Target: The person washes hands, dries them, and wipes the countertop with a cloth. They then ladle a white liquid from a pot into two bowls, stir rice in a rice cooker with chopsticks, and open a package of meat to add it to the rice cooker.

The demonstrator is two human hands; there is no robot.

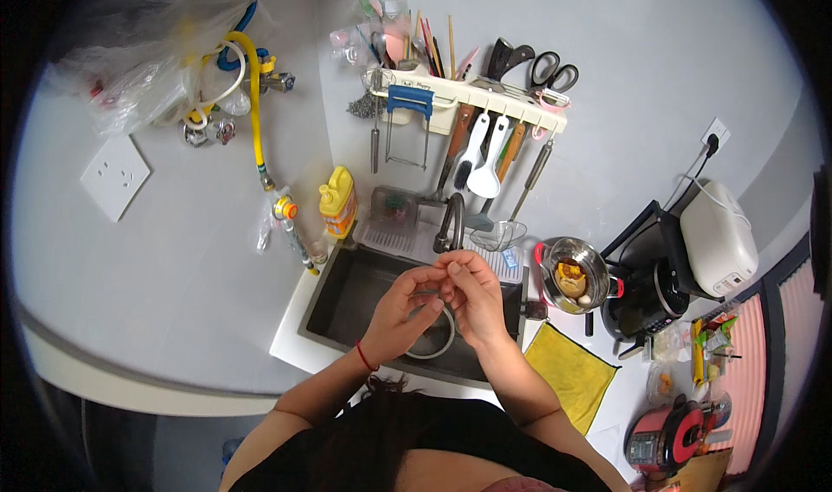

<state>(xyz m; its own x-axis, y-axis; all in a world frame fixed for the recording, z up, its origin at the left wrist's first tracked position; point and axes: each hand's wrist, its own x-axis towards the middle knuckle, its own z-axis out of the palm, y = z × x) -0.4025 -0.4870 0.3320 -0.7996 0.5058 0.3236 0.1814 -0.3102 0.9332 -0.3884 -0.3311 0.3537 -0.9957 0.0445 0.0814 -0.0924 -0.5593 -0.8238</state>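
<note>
Over the dark kitchen sink, both hands meet at the fingertips. My left hand has a red cord bracelet at the wrist, and its thumb stands apart from the fingers. The thumb of my right hand presses towards its curled fingers. Whether something small sits between the fingertips cannot be made out. Below the hands, a round pale-rimmed vessel is in the sink, partly covered by them. Just beyond the fingers rises a dark curved faucet.
A utensil rack hangs on the wall behind the faucet. To the left stands a yellow detergent bottle. A steel pot holding food, a yellow cloth and a red electric cooker occupy the right-hand counter.
</note>
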